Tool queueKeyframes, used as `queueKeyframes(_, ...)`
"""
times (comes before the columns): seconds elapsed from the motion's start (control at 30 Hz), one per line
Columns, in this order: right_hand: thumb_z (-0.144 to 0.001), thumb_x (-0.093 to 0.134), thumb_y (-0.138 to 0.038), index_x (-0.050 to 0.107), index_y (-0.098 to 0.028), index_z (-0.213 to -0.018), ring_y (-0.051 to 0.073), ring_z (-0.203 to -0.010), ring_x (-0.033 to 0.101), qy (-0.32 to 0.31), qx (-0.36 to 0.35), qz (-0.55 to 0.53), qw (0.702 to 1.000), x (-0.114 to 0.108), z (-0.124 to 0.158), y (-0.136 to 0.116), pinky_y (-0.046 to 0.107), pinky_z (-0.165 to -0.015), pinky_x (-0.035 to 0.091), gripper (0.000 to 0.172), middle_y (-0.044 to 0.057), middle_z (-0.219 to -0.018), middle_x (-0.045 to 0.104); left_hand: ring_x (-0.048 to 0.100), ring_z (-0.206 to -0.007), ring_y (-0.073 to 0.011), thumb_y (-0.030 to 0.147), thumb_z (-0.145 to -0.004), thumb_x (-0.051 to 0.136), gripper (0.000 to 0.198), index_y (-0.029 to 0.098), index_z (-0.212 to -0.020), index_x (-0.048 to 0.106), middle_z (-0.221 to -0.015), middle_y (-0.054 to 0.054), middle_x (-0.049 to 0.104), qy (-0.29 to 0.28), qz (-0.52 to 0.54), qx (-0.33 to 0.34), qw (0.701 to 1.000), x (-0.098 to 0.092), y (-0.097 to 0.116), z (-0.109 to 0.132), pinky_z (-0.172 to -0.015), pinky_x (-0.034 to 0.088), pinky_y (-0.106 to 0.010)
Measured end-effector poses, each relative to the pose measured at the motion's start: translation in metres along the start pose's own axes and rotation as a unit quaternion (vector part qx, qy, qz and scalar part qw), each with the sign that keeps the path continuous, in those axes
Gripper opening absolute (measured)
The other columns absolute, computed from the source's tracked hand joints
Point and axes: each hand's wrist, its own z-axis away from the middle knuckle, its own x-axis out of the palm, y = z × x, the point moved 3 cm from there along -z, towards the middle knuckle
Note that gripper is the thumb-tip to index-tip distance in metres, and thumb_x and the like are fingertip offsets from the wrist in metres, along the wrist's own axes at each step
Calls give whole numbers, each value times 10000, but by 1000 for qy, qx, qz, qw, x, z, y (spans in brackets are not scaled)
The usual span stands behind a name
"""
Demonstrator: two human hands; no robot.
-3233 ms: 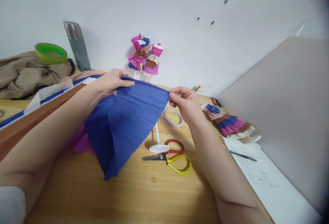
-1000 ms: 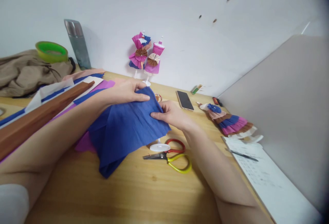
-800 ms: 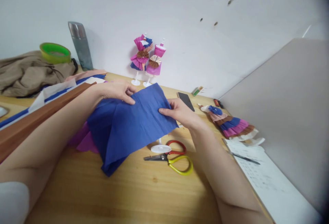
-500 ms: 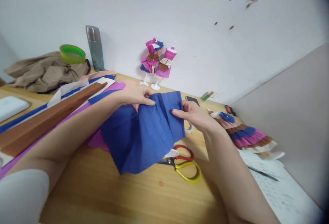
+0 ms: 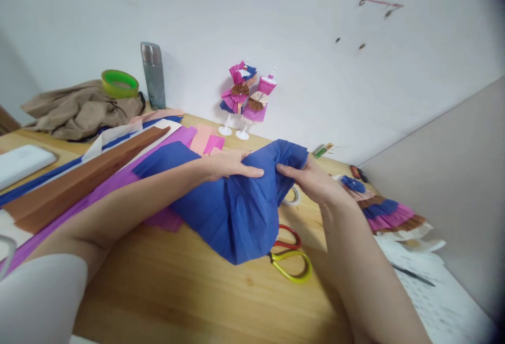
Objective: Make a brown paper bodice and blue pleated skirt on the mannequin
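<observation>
A sheet of blue crepe paper hangs between my two hands in the head view, creased and sagging in the middle. My left hand pinches its upper edge, thumb on top and the other fingers hidden behind. My right hand grips the right corner, which folds over toward the wall. Beneath the paper lie scissors with a red and a yellow handle loop; the sheet hides their blades. A roll of white tape rests just below my right hand.
Brown, purple and white paper sheets cover the table's left side. A bottle, a green tape roll and brown cloth stand behind. Two small dressed mannequins lean near the wall. At right lie a ruffled paper dress and written sheets.
The blue paper has bunched up and its right corner has folded over. My hands have shifted slightly right in view, and pink and peach paper pieces now show behind my left hand.
</observation>
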Motion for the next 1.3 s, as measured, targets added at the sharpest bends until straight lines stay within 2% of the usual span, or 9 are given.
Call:
queueKeyframes(0.13, -584, 855, -459, 690, -202, -926, 262, -936, 708, 14, 11, 7, 1000, -10, -2, 4, 425, -918, 552, 458, 67, -999, 772, 633, -607, -137, 329, -705, 781, 286, 125, -898, 726, -795, -63, 741, 38, -67, -28, 997, -15, 1, 0, -488, 414, -209)
queueKeyframes(0.23, -604, 843, -486, 691, -204, -954, 282, -997, 707, 19, 18, 8, 1000, -14, -1, 4, 425, -940, 545, 474, 80, -1062, 766, 610, -570, -129, 311, -741, 737, 260, 140, -937, 728, -765, -44, 727, 68, -91, -22, 993, -20, 3, -1, -446, 365, -199)
queueKeyframes(0.33, -627, 820, -565, 679, -196, -1042, 301, -1032, 704, -5, 11, -6, 1000, -8, 1, -2, 425, -917, 557, 574, 95, -1083, 760, 620, -591, -133, 260, -747, 718, 248, 152, -970, 728, -751, -18, 720, 94, -118, -2, 989, -18, 5, -3, -496, 426, -209)
queueKeyframes(0.4, -596, 844, -566, 669, -191, -1087, 299, -1030, 702, -36, -2, -5, 999, -1, 3, -6, 418, -907, 563, 642, 95, -1096, 755, 649, -665, -136, 203, -748, 699, 195, 144, -931, 732, -795, -15, 735, 91, -119, 17, 989, -11, 5, -4, -610, 497, -228)
queueKeyframes(0.5, -544, 884, -482, 688, -180, -978, 276, -934, 709, -52, 5, 35, 998, 7, 3, -8, 402, -869, 570, 564, 77, -1003, 765, 677, -788, -147, 154, -745, 674, 161, 144, -891, 741, -896, -17, 760, 81, -132, 42, 987, -5, 6, -6, -753, 527, -246)
queueKeyframes(0.67, -571, 856, -430, 699, -179, -813, 239, -753, 697, -33, 55, 44, 997, 7, 3, -4, 374, -728, 580, 382, 51, -799, 755, 651, -681, -147, 239, -734, 702, 130, 147, -818, 742, -781, -15, 746, 93, -166, 43, 981, -17, 7, -5, -637, 499, -235)
queueKeyframes(0.87, -530, 875, -436, 694, -175, -884, 248, -865, 714, -34, 40, -42, 998, 14, 2, -2, 400, -838, 576, 476, 65, -898, 773, 651, -666, -153, 286, -663, 761, 175, 179, -801, 752, -712, 0, 722, 110, -194, 31, 974, -32, 14, -2, -612, 490, -224)
queueKeyframes(1.07, -516, 896, -399, 678, -187, -932, 227, -897, 712, -45, 38, -102, 993, 22, 3, -1, 390, -898, 558, 515, 49, -953, 770, 650, -681, -159, 317, -703, 709, 234, 161, -871, 757, -754, -5, 725, 108, -197, 37, 974, -28, 15, -3, -655, 510, -242)
queueKeyframes(1.3, -485, 921, -386, 685, -181, -991, 231, -975, 700, -102, 25, -110, 988, 38, 5, -3, 378, -949, 531, 595, 57, -1051, 759, 675, -809, -178, 306, -704, 693, 236, 160, -878, 756, -880, -5, 755, 80, -193, 99, 973, -22, 17, -3, -724, 522, -243)
